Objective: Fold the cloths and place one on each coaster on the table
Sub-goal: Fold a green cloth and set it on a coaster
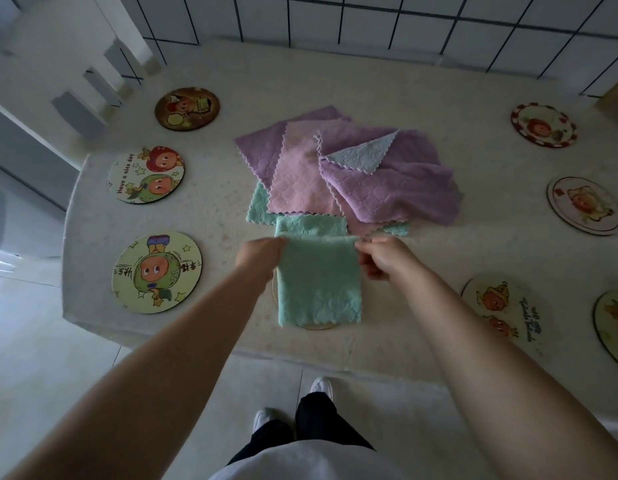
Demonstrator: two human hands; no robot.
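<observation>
We pinch the green cloth (318, 282) at its two far corners, our left hand (262, 254) closed on the left one and our right hand (383, 256) closed on the right one, fingers curled round the fabric. The cloth is doubled over along that far edge, and its near part lies flat on the table (421, 91), covering a coaster (321, 326) of which only a thin rim shows at the near edge and at the left side. Just beyond our hands lies the heap of loose cloths: a pink cloth (300, 174) in the middle, a purple cloth (397, 188) crumpled over its right side with a pale blue corner (363, 155) turned up, another purple one (262, 147) beneath at the far left, and another green one (259, 206) peeking out underneath. Bare round coasters ring the heap: three at the left (157, 271) (146, 174) (187, 108) and four at the right (504, 310) (612, 327) (583, 205) (544, 125).
</observation>
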